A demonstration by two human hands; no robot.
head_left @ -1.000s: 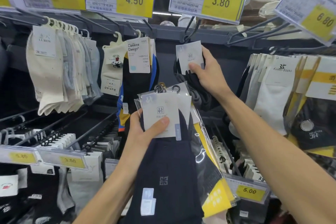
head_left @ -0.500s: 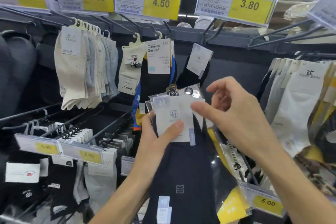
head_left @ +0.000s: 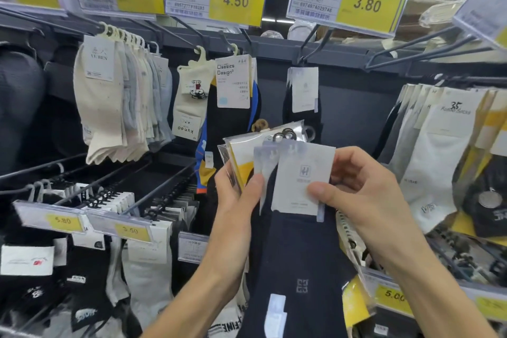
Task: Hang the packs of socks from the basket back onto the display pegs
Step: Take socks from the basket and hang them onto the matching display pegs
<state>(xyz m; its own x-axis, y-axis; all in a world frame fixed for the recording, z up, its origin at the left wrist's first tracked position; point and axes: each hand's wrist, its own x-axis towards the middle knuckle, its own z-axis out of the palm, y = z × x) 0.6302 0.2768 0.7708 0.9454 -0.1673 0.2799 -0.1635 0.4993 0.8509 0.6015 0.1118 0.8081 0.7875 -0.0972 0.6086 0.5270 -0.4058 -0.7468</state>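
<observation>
My left hand (head_left: 237, 195) grips a fanned stack of sock packs (head_left: 247, 162) by their top cards. My right hand (head_left: 359, 186) pinches the front pack of dark navy socks (head_left: 299, 269) at its white card (head_left: 301, 175). Metal hooks (head_left: 285, 133) stick up from the stack. One dark pack with a white card (head_left: 303, 90) hangs on the peg (head_left: 310, 38) under the 3.80 price tag (head_left: 348, 0). The basket is out of sight.
Cream and grey socks (head_left: 115, 107) hang at upper left under the 3.50 tag. A kunao pair (head_left: 192, 99) and a Classics Design pack (head_left: 233, 82) hang under 4.50. White packs (head_left: 439, 151) hang at right. Lower pegs with black socks (head_left: 109, 197) jut out towards me.
My right hand left the pack hung under the 3.80 tag, came down and took hold of the front pack's card. The stack in my left hand has fanned apart.
</observation>
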